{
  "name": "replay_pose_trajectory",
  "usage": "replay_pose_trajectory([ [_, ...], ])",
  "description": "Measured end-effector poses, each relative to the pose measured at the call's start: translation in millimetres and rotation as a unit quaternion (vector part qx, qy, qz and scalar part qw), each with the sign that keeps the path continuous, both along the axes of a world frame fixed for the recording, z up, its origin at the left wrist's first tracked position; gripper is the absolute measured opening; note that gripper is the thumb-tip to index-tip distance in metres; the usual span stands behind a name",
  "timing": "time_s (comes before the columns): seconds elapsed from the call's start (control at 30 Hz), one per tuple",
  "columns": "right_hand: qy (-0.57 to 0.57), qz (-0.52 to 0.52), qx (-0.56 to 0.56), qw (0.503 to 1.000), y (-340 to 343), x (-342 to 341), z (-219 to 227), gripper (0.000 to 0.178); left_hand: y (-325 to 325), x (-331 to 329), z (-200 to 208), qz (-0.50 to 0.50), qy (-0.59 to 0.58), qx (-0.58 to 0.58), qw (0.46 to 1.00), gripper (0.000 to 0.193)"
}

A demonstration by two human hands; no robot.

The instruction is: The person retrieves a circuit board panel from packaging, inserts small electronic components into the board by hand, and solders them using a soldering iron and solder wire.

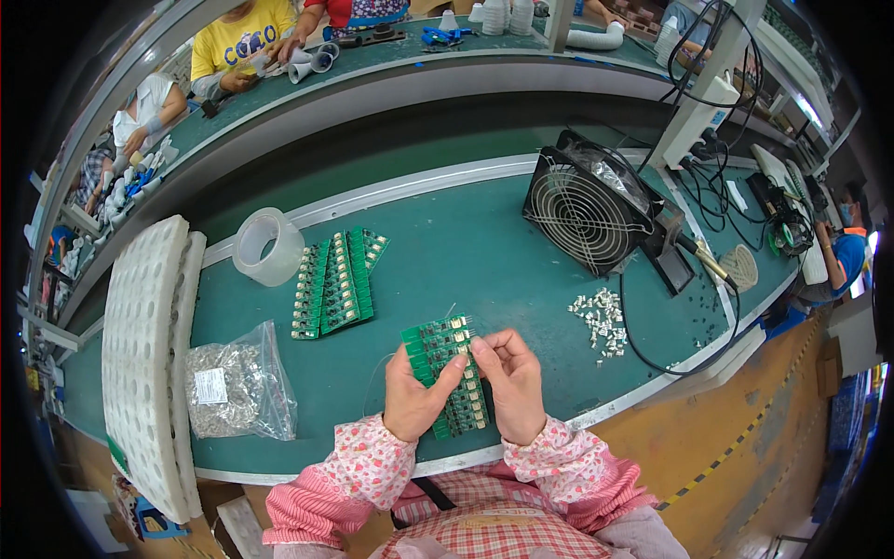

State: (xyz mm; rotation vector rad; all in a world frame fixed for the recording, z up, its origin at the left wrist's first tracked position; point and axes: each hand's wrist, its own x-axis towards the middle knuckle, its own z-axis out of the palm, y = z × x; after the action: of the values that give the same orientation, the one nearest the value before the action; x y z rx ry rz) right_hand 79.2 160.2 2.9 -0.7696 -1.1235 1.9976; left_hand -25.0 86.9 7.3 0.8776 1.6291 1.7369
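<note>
Circuit board (456,410) in front of fan (582,214), to its left. Left hand (410,401) clamped on board; right hand (512,382) at board's edge, cannot tell whether pinching. White pieces already line board; loose bits (601,321) before fan. Seemingly mid-job.

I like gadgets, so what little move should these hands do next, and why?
Maybe the right hand should gently settle the thin wires at the edge, while the left hand steadies the green circuit board. Those wires poke out close to the right hand's fingers, and the left hand grips the board's other side.
</note>
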Motion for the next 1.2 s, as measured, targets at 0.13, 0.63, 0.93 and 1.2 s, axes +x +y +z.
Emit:
replay_pose_trajectory([
  [0.13, -0.005, -0.028, 0.022, 0.999, -6.3, -3.9, -5.4, 0.014, -0.5, 0.1, 2.4, -0.002, 0.02, -0.006, 1.0, 0.024],
  [0.63, -0.102, -0.068, 0.151, 0.981, -11.4, 5.1, -7.2, 0.01, -2.7, 2.3, -0.9, -0.034, 0.083, 0.04, 0.995, 0.036],
  [0.93, -0.276, -0.122, 0.366, 0.88, 23.5, 67.0, 10.1, 0.024, -6.3, -14.2, 4.3, -0.065, -0.125, -0.012, 0.99, 0.034],
  [1.2, -0.445, -0.135, 0.505, 0.727, 46.3, 143.7, -2.1, 0.019, 5.8, -11.4, 6.8, -0.09, -0.183, 0.003, 0.979, 0.033],
])
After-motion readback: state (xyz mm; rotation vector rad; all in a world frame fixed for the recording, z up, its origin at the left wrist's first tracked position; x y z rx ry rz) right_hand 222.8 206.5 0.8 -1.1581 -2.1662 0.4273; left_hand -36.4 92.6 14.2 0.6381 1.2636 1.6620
